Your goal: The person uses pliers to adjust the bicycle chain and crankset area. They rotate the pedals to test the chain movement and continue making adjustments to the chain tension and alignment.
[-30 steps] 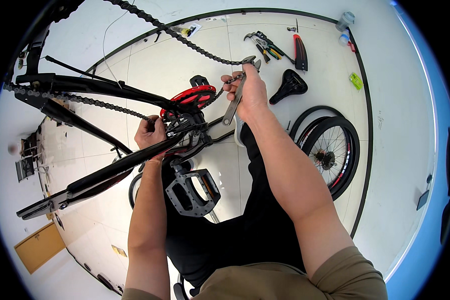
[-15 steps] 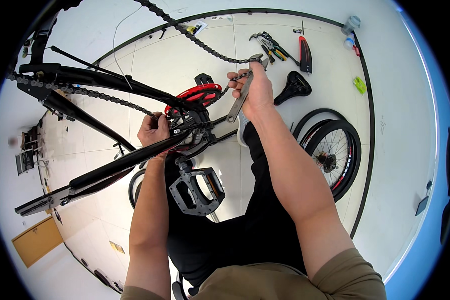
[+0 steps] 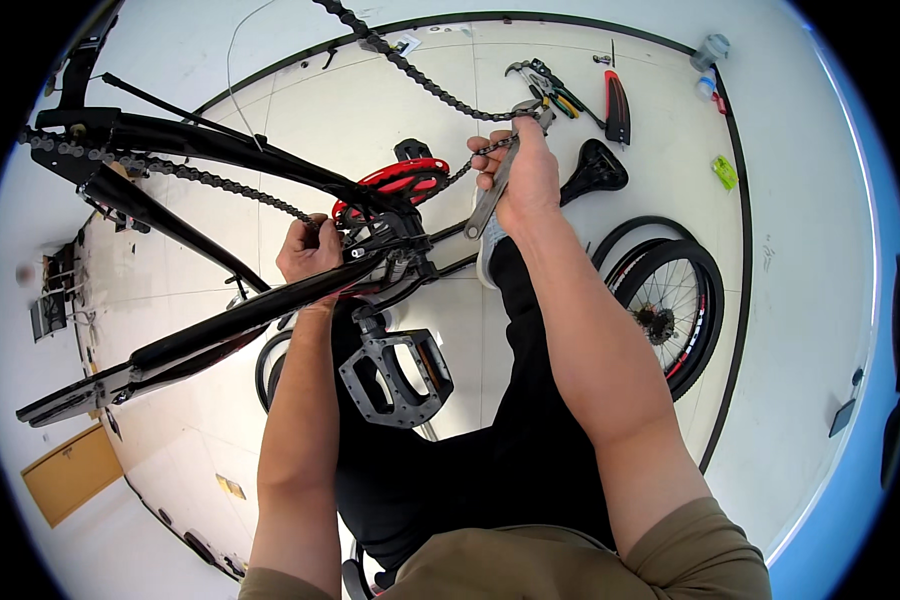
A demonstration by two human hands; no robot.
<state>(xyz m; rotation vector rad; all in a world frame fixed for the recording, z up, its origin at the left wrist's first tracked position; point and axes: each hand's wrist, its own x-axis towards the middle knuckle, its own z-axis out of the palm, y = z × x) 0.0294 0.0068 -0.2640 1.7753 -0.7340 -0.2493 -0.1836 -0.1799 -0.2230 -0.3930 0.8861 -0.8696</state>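
A black bicycle frame (image 3: pixel 240 152) slants across the left half of the view. My left hand (image 3: pixel 310 250) is closed with its fingertips pinching the dark bike chain (image 3: pixel 225 184), just left of the red chainring (image 3: pixel 405 178). To the right of the chainring, my right hand (image 3: pixel 526 180) is closed around a grey adjustable wrench (image 3: pixel 489 208), whose jaws show above the thumb. A stretch of chain runs from the chainring to its fingers, and another rises from there toward the top edge. A grey platform pedal (image 3: pixel 395 380) hangs below the frame, between my forearms.
On the floor at the right lie a black saddle (image 3: pixel 596 168), a red-and-black mudguard (image 3: pixel 617 108), pliers and other hand tools (image 3: pixel 560 95), and bicycle wheels (image 3: pixel 715 320). A bottle (image 3: pixel 710 50) and a green packet (image 3: pixel 724 172) sit farther right. My legs (image 3: pixel 470 470) are under the frame.
The right hand and wrench have shifted slightly right and down. The rising chain has swung right with them. The left hand keeps its place at the chain, and the frame has tilted a little.
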